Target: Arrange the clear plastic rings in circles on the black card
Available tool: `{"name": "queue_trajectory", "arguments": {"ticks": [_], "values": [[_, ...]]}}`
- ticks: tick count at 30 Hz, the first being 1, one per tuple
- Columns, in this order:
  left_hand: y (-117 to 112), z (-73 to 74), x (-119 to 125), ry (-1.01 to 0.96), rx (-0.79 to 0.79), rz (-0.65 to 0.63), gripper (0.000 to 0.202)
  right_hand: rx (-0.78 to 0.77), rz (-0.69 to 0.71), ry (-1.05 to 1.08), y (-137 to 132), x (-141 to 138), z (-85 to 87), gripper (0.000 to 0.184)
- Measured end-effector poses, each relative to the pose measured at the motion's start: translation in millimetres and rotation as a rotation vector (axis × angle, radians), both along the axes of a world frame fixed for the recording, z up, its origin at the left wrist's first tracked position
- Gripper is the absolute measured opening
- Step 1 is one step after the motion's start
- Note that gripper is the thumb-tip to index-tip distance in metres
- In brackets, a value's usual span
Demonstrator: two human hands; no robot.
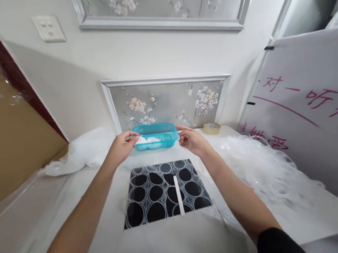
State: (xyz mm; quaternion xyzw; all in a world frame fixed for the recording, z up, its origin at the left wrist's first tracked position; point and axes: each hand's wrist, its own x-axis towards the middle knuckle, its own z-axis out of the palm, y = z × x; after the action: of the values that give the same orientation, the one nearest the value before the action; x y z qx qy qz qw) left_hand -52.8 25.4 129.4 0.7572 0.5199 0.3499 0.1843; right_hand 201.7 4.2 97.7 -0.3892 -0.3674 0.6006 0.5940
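Observation:
A translucent blue plastic basket [172, 142] stands at the back of the white table, against the framed floral panel. White rounded items [152, 140] lie inside it, on the left; their kind is unclear. At the basket's left end, my left hand [121, 148] has its thumb and fingers pinched at the rim. My right hand [193, 140] is at the opposite end, index finger along the rim and the other fingers curled. In front of the basket lies a black mat with a circle pattern [157, 193], with a narrow white strip [178, 195] across its right part.
To the right spreads a heap of clear plastic loops [263, 168]. A tape roll [211, 128] sits by the wall. White plastic bags [88, 148] lie at the left, beside a cardboard box [8, 121]. A white board with red writing [307, 97] bounds the right side.

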Motion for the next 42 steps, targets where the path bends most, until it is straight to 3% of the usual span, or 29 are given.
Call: {"name": "queue_trajectory", "arguments": {"ticks": [2,5,10,13,19,23,29,32,37,42], "values": [[-29,19.3,11,-0.275,0.028,-0.176,0.035,0.020,0.078,0.162,-4,-17,14.1,0.032],[-68,37.6,27,-0.557,0.000,-0.339,0.032,0.123,0.180,0.244,-25,-43,31.0,0.030],[-97,41.3,33,-0.639,-0.021,-0.394,0.030,0.316,0.413,0.102,-62,-66,39.5,0.042],[-99,39.1,29,-0.588,-0.015,-0.393,0.030,0.328,0.420,0.094,-75,-69,37.6,0.033],[-92,38.6,16,-0.560,-0.044,-0.358,0.033,0.362,0.214,0.326,-83,-64,41.0,0.028],[-91,39.2,8,-0.594,-0.068,-0.341,0.033,0.357,0.092,0.359,-86,-56,47.0,0.026],[-95,41.0,13,-0.681,-0.063,-0.436,0.031,0.423,0.147,0.301,-89,-52,48.0,0.021],[-91,40.1,19,-0.604,-0.034,-0.378,0.024,0.411,0.188,0.322,-92,-52,48.3,0.029],[-90,33.7,31,-0.347,0.055,-0.253,0.023,0.484,0.317,0.268,-98,-63,47.9,0.063],[-106,24.0,43,-0.493,0.356,-0.159,0.016,0.633,0.224,0.219,-106,-75,45.3,0.071]]}}
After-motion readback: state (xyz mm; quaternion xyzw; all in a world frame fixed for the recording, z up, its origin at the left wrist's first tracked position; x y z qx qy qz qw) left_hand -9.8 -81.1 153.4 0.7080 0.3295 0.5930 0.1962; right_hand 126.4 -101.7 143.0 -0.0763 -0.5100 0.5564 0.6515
